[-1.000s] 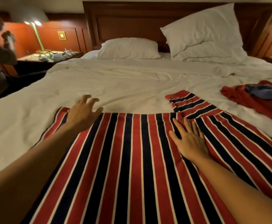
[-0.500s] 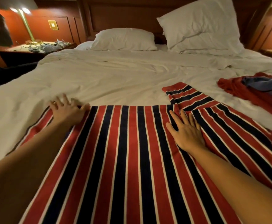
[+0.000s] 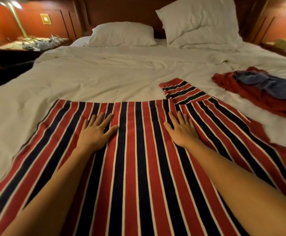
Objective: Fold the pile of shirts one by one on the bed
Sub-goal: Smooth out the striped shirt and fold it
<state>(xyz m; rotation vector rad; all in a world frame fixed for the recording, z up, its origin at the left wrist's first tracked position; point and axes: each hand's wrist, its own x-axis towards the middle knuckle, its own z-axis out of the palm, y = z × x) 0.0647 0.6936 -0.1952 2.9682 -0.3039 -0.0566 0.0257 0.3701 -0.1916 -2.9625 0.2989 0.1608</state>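
A red, navy and white striped shirt lies spread flat on the white bed, its far edge straight and one sleeve sticking out at the upper right. My left hand rests flat on the shirt left of centre, fingers straight and spread. Flat on the shirt near the sleeve seam lies my right hand, fingers straight. A pile of other shirts, red with a blue one on top, sits at the right side of the bed.
Two white pillows lean at the wooden headboard. A nightstand with a brass lamp and clutter stands at the far left, another nightstand at the far right. Rumpled white sheet spans the bed's middle.
My left hand slid from the shirt's far left corner toward the centre and now lies flat. The left part of the shirt lies smoother. My right hand stayed put.
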